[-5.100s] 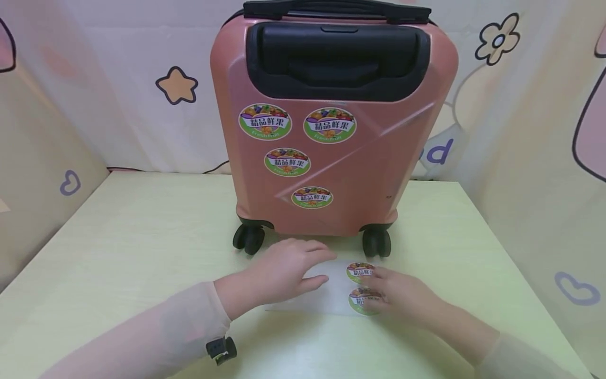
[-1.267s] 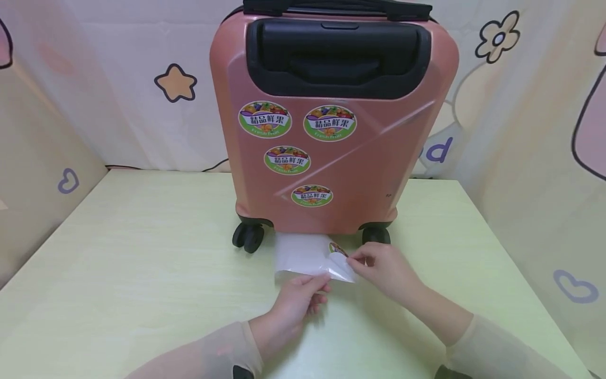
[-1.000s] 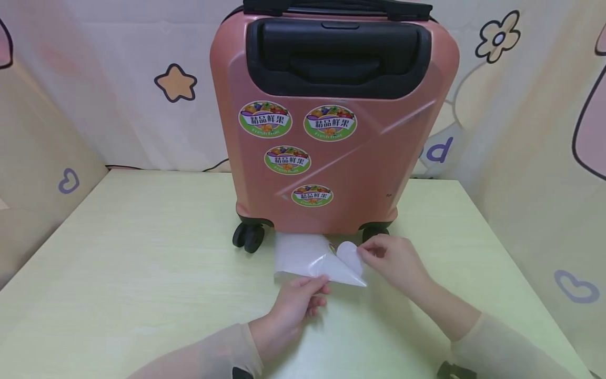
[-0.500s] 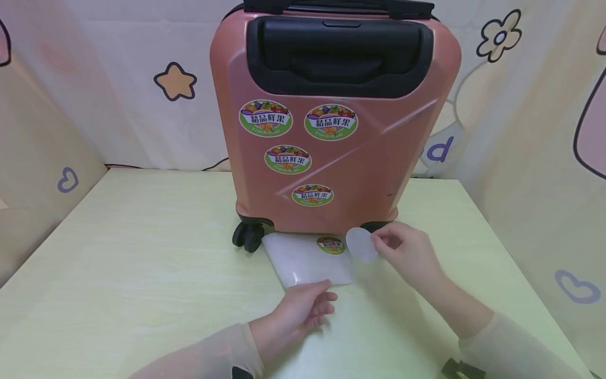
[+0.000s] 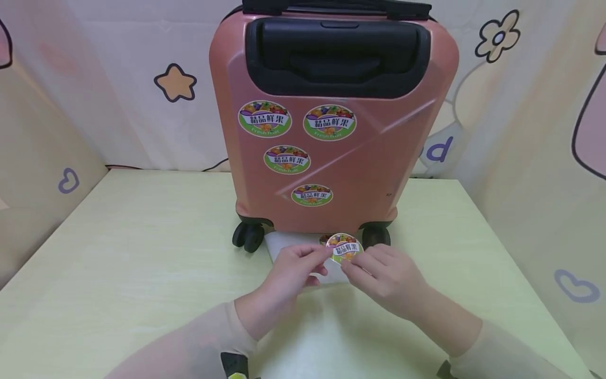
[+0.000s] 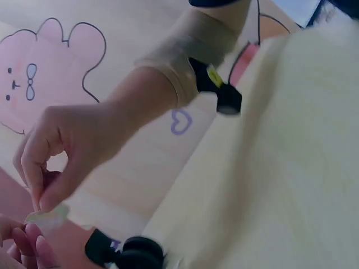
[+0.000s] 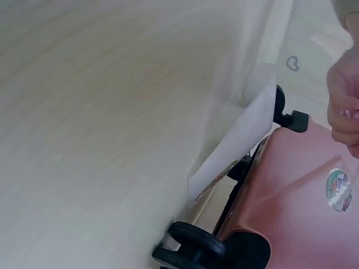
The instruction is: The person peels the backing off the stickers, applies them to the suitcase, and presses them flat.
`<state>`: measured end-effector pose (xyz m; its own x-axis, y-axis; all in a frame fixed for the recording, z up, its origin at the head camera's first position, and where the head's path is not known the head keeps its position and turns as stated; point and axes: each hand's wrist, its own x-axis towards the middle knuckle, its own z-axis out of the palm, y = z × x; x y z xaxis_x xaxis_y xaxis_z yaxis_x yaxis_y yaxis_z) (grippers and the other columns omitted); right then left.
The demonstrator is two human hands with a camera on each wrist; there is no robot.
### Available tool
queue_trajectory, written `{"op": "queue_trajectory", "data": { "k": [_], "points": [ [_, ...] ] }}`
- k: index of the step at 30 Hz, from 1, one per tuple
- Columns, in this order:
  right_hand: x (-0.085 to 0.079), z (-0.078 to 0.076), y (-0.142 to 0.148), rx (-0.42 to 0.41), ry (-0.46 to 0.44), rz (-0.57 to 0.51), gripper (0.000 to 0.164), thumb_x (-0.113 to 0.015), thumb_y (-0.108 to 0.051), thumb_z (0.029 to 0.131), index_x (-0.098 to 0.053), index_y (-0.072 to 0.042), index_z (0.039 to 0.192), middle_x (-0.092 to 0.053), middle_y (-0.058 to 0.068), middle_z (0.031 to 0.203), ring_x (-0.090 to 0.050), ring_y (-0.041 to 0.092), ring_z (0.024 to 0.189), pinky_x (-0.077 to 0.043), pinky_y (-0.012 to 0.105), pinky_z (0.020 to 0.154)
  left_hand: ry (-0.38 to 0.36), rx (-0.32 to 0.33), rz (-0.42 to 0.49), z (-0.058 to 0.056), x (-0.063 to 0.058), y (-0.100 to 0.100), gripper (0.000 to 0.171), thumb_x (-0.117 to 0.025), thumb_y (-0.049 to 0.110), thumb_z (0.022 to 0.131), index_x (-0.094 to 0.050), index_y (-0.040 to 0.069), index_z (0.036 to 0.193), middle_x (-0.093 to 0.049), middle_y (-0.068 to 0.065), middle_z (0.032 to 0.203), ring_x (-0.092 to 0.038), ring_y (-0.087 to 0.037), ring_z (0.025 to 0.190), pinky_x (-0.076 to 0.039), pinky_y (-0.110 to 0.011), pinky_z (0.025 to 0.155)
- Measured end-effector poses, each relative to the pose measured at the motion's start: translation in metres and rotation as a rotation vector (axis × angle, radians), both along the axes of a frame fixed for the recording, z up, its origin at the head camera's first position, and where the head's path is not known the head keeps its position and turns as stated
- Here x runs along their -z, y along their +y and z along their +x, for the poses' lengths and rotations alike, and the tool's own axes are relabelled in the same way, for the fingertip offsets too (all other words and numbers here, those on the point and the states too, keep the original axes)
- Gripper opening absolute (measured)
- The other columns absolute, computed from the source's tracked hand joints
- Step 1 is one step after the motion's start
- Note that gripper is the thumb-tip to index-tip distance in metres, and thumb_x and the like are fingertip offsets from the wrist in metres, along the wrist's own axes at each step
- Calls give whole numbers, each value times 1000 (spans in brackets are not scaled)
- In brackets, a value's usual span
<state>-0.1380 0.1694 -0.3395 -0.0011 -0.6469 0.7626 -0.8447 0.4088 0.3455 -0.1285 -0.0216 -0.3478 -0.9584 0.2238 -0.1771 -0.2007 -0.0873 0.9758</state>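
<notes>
An oval fruit sticker is held up in front of the suitcase's lower edge, printed side facing me. My left hand pinches its left edge between thumb and fingers. At its lower right edge, my right hand pinches it too, with the other fingers curled. The left wrist view shows the pale sticker between the right hand and the left fingertips. Behind the hands lies a white backing sheet; another sticker on it is mostly covered.
An upright pink suitcase stands on the pale table, with several fruit stickers on its front. Its black wheels flank the sheet, which looks bent in the right wrist view. Patterned cloth surrounds the table.
A sticker has come off the sheet in my right hand and now turns its printed face forward. My left hand has left the sheet's front edge, risen, and taken the sticker's left edge.
</notes>
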Motion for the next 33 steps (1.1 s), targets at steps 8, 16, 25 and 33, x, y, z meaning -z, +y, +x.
{"op": "queue_trajectory", "data": {
  "k": [8,16,25,33],
  "points": [
    [-13,1,15,290,-841,-329,26,-66,-22,88,-68,-4,107,-58,1,87,-51,13,74,-43,20,59,432,5,-235,-11,-11,-12,15,-66,16,87,-72,3,93,-65,-6,76,-56,-18,68,-46,-27,58],
    [-26,-4,20,358,-1385,-431,23,-66,-18,88,-66,-2,105,-64,9,98,-59,24,88,-50,22,70,676,-20,-339,-13,-22,-12,13,-70,15,83,-74,6,91,-65,-7,79,-57,-12,68,-49,-24,59],
    [-30,-5,30,303,-1326,-410,17,-66,-13,87,-68,0,98,-62,6,92,-58,14,82,-49,22,69,854,-45,-581,-17,-35,-15,9,-72,16,82,-75,10,88,-62,7,74,-49,-7,60,-44,-22,53],
    [-43,-5,34,153,-690,-476,15,-69,12,75,-69,1,83,-59,-1,77,-50,6,70,-41,15,61,1113,-197,-848,-26,-60,-21,25,-65,24,87,-71,11,108,-64,4,76,-52,-7,62,-40,-22,46]
  ]
}}
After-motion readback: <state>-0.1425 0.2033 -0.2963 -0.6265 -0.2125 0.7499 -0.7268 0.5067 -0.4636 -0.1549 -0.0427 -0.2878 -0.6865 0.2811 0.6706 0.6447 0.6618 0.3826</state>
